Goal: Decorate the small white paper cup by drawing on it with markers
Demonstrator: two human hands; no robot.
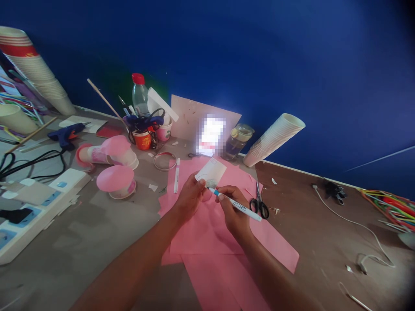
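Observation:
My left hand (189, 196) pinches a small white paper card (211, 172) and holds it up above the pink paper sheets (223, 255). In my right hand (234, 211) is a white marker with a blue tip (238, 205), the tip touching the card's lower edge. Both hands hover over the pink sheets in the middle of the table.
Black scissors (258, 202) lie right of my hands; a second white marker (177, 175) and a ring (164, 160) lie to the left. Pink-covered cups (115, 179), a blue glue gun (66, 134), a power strip (35, 207), cup stacks (275, 138), a bottle (140, 96) and a white cable (356, 224) surround them.

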